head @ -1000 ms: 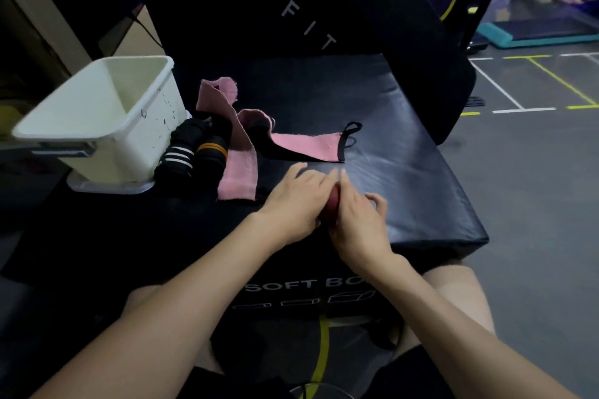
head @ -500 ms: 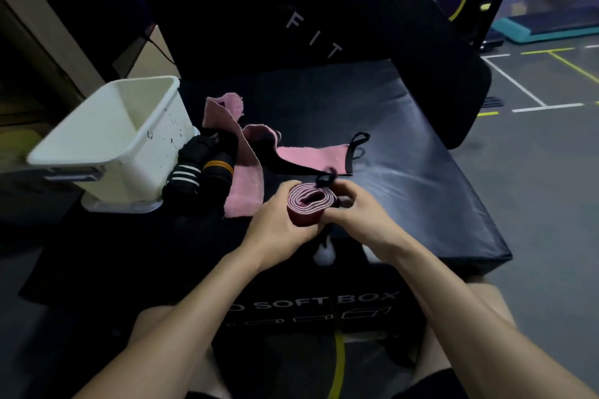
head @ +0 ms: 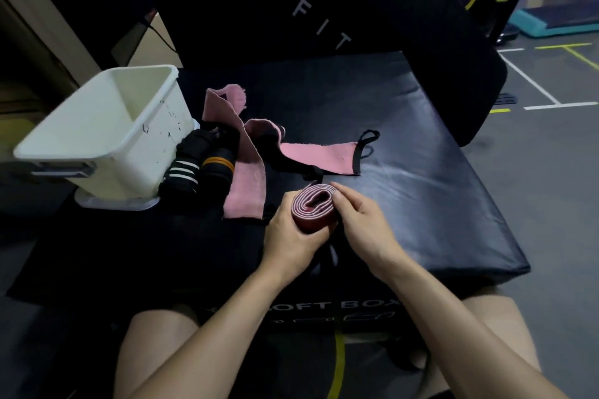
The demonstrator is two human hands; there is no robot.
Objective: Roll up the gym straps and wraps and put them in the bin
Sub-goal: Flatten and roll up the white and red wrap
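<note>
— Black padded gym box [head: 405, 178] under everything; how many pieces sit on it?

— One white plastic bin [head: 107, 136], two rolled black wraps [head: 197, 168] beside it, one loose pink fabric strap [head: 249, 178] lying unrolled.

— And the rolled one?

— One dark-red coiled strap [head: 312, 212], pale layers spiralling on its end, above the box's near edge. The left hand [head: 288, 241] curls round it; the right hand [head: 363, 225] pinches its edge.
</note>
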